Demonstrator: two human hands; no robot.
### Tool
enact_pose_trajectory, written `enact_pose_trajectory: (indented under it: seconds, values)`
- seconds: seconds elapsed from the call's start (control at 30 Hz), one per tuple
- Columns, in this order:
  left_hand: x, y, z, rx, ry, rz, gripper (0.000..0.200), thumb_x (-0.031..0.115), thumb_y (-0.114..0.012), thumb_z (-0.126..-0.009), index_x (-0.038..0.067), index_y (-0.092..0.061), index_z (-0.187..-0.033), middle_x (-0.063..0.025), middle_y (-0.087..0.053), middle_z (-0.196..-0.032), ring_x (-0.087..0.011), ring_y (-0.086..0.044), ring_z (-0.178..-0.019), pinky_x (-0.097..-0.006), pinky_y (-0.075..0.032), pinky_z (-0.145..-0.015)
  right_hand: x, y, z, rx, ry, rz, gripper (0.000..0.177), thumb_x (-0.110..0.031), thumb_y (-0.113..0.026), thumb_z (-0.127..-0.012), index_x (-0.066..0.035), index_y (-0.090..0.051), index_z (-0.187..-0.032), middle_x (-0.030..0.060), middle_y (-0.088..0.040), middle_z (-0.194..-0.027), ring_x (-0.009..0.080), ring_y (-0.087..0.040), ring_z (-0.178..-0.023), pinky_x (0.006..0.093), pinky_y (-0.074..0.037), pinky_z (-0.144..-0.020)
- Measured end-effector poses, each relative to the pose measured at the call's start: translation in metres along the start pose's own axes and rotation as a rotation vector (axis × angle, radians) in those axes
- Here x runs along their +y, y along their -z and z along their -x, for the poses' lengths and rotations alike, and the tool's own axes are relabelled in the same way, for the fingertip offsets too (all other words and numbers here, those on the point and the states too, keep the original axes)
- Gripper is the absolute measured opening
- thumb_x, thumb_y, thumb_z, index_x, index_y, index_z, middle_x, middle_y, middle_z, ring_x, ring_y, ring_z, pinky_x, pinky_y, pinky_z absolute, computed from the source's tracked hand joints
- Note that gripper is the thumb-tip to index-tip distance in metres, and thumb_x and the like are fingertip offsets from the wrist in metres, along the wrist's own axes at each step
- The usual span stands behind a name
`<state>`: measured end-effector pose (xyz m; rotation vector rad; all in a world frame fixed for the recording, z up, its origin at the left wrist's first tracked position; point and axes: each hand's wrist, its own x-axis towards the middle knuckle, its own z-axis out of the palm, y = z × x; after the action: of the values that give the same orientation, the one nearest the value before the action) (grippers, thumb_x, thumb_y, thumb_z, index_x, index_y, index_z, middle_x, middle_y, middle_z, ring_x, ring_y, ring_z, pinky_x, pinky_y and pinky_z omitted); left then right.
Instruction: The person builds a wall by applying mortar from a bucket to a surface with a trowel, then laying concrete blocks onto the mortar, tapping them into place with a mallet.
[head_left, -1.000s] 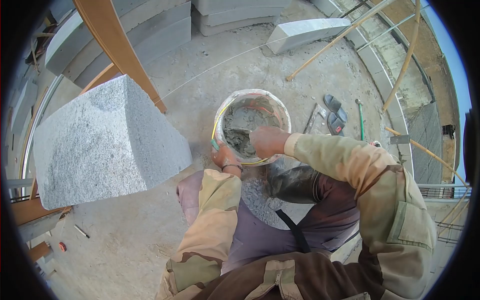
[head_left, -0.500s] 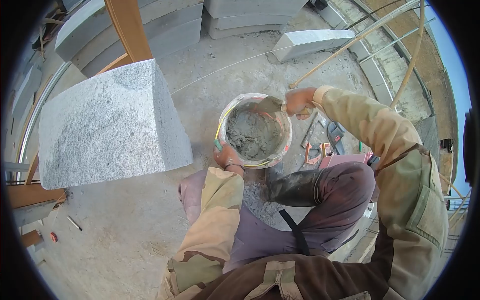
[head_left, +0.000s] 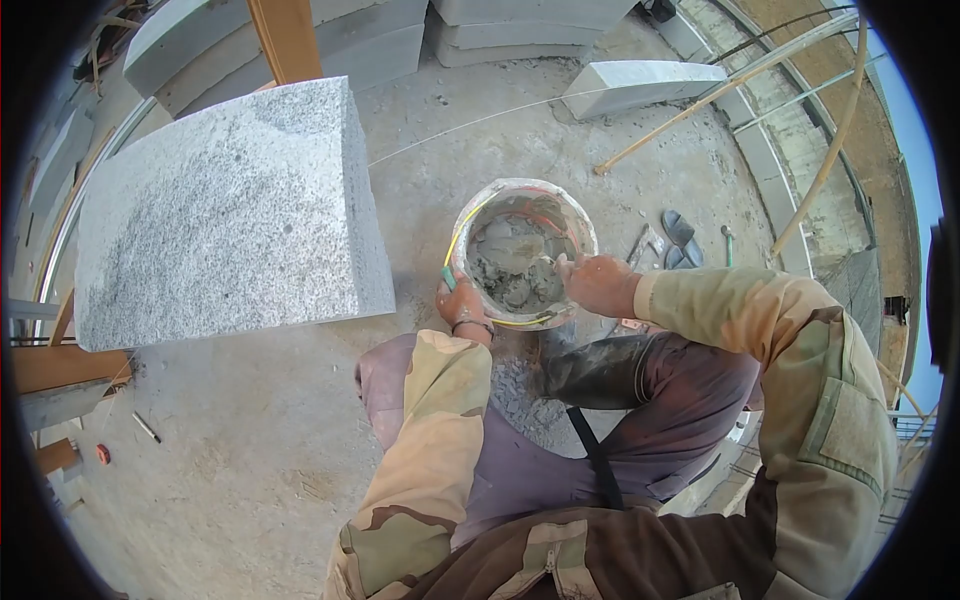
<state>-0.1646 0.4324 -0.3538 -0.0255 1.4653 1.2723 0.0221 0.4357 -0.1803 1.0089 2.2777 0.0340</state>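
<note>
A round bucket (head_left: 587,222) of wet grey mortar (head_left: 525,290) stands on the concrete floor in front of me. My left hand (head_left: 461,303) is closed at the bucket's left rim, on the green grip (head_left: 448,277) of its yellow wire handle. Over the right rim, my right hand (head_left: 602,285) is wrapped round a trowel (head_left: 518,253). The trowel's mortar-smeared blade lies inside the bucket against the mortar, and its handle is mostly hidden by my fingers.
A large pale block (head_left: 230,210) stands close on the left. More blocks are stacked at the back, and one block (head_left: 640,85) lies back right. A string (head_left: 470,125) crosses the floor. Sandals (head_left: 680,240) and a green-handled tool (head_left: 728,245) lie right of the bucket.
My right hand has moved from above the bucket's far right rim down and toward me, bringing the trowel blade deeper into the bucket. My left hand keeps its hold. The view has shifted slightly.
</note>
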Motion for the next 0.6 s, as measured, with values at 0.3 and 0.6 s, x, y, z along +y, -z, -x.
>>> enact_pose_trajectory:
  seconds: [0.3,0.6]
  values:
    - [0.015,0.001,0.011,-0.001,0.078,-0.097,0.041,0.019,-0.058,-0.101,0.000,-0.059,-0.138,-0.0166,-0.067,-0.124,-0.0288,-0.067,-0.108,-0.0412,-0.055,-0.091,0.024,0.047,-0.031,-0.242,0.021,-0.295,0.022,-0.005,-0.065,-0.078,0.006,-0.070,-0.097,0.0237,-0.073,-0.091,0.0397,-0.073,-0.089,0.0485,-0.059,-0.076]
    - [-0.006,-0.004,-0.003,0.054,-0.070,-0.130,0.035,0.024,-0.058,-0.102,-0.002,-0.067,-0.125,-0.0151,-0.072,-0.113,-0.0260,-0.069,-0.098,-0.0377,-0.053,-0.086,-0.015,-0.002,-0.053,-0.135,-0.047,-0.415,0.022,-0.010,-0.067,-0.077,0.002,-0.074,-0.094,0.0248,-0.073,-0.094,0.0401,-0.073,-0.094,0.0486,-0.058,-0.080]
